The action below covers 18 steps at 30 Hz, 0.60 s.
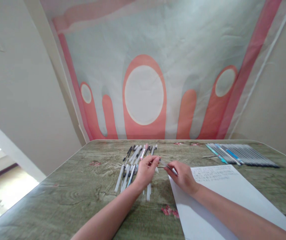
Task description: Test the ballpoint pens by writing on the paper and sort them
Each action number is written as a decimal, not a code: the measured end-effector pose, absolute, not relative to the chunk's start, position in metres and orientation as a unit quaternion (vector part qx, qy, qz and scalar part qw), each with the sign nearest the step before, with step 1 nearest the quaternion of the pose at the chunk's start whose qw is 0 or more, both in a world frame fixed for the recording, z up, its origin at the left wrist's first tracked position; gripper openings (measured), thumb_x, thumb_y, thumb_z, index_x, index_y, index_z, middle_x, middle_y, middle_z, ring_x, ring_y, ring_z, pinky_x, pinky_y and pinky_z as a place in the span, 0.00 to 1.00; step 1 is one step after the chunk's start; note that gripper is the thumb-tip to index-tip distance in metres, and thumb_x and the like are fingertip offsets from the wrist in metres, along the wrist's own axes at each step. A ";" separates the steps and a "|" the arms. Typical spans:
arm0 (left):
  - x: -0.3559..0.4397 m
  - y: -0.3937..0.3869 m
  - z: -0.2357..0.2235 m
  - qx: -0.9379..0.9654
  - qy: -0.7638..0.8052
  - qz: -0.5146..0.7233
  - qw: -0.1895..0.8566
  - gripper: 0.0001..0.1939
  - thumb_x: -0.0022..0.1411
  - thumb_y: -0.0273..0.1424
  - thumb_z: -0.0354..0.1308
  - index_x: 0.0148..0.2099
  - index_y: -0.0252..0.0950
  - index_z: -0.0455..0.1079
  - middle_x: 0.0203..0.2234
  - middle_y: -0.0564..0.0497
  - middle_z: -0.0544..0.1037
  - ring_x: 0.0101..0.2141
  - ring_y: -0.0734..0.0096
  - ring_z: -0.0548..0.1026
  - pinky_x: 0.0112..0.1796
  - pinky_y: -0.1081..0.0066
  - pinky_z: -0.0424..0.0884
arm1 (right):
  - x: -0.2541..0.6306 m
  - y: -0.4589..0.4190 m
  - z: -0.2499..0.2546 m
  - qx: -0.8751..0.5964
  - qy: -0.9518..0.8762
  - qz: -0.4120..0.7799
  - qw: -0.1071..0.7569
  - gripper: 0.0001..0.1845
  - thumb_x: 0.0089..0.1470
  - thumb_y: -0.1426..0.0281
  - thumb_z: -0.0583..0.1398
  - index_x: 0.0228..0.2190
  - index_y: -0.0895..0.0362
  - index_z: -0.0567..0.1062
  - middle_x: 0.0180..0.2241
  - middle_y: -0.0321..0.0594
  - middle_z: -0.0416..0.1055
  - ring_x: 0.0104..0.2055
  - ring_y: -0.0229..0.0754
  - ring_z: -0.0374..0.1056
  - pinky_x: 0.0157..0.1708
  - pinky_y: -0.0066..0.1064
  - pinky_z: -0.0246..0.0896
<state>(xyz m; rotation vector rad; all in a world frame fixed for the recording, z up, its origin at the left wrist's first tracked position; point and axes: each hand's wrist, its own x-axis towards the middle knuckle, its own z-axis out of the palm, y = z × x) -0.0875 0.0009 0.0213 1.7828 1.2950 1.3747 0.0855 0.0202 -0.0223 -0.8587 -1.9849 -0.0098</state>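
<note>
Both hands meet over the middle of the table around a slim pen (165, 163) with a clear, greyish barrel. My left hand (146, 170) pinches the pen's far end between thumb and fingers; whether that end is a cap cannot be made out. The other end lies in the closed fingers of my right hand (182, 176), above the corner of a white sheet of paper (215, 196) with rows of handwriting at its top. Under and beside my left hand lie loose pens and caps (125, 176), partly hidden by that hand.
A neat row of pens (250, 155), mostly clear-barrelled with a few blue and teal ones, lies at the back right. The wood-patterned tabletop (82, 196) ends at a wall hanging (143, 133) with pink shapes. A bright opening shows at the lower left.
</note>
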 end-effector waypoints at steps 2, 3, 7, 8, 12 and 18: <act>-0.089 0.002 0.021 0.668 0.480 0.503 0.265 0.15 0.59 0.39 0.49 0.40 0.35 0.72 0.29 0.49 0.74 0.30 0.71 0.71 0.31 0.73 0.66 | 0.086 0.020 -0.021 -0.345 -0.815 -0.009 0.465 0.10 0.54 0.64 0.54 0.29 0.58 0.71 0.25 0.38 0.71 0.27 0.37 0.66 0.30 0.28 0.57; -0.090 0.003 0.021 0.672 0.479 0.500 0.264 0.15 0.59 0.38 0.49 0.40 0.35 0.72 0.29 0.49 0.74 0.30 0.71 0.71 0.31 0.73 0.66 | 0.086 0.021 -0.021 -0.343 -0.817 -0.012 0.463 0.10 0.54 0.64 0.54 0.29 0.58 0.71 0.25 0.39 0.71 0.28 0.38 0.66 0.30 0.28 0.57; -0.092 0.004 0.020 0.680 0.475 0.494 0.261 0.15 0.59 0.38 0.49 0.41 0.35 0.72 0.30 0.48 0.73 0.30 0.70 0.71 0.31 0.72 0.67 | 0.086 0.021 -0.019 -0.339 -0.825 -0.019 0.452 0.10 0.55 0.65 0.54 0.31 0.58 0.72 0.27 0.40 0.72 0.29 0.39 0.66 0.32 0.30 0.57; -0.092 0.003 0.021 0.682 0.473 0.493 0.261 0.15 0.59 0.38 0.49 0.41 0.36 0.72 0.30 0.48 0.73 0.30 0.70 0.71 0.32 0.72 0.67 | 0.086 0.021 -0.019 -0.338 -0.827 -0.021 0.449 0.10 0.55 0.65 0.54 0.31 0.58 0.72 0.27 0.40 0.72 0.29 0.39 0.66 0.32 0.30 0.57; -0.091 0.002 0.021 0.688 0.466 0.491 0.263 0.16 0.60 0.38 0.48 0.42 0.35 0.72 0.29 0.49 0.73 0.30 0.71 0.71 0.32 0.73 0.66 | 0.087 0.021 -0.019 -0.338 -0.832 -0.033 0.439 0.11 0.56 0.66 0.52 0.32 0.57 0.72 0.29 0.41 0.72 0.30 0.40 0.65 0.32 0.31 0.56; -0.090 0.003 0.017 0.686 0.456 0.498 0.269 0.15 0.59 0.38 0.49 0.42 0.36 0.72 0.29 0.49 0.73 0.30 0.72 0.70 0.32 0.73 0.66 | 0.087 0.021 -0.015 -0.346 -0.830 -0.065 0.433 0.14 0.58 0.67 0.49 0.29 0.57 0.72 0.23 0.40 0.70 0.28 0.40 0.63 0.31 0.31 0.52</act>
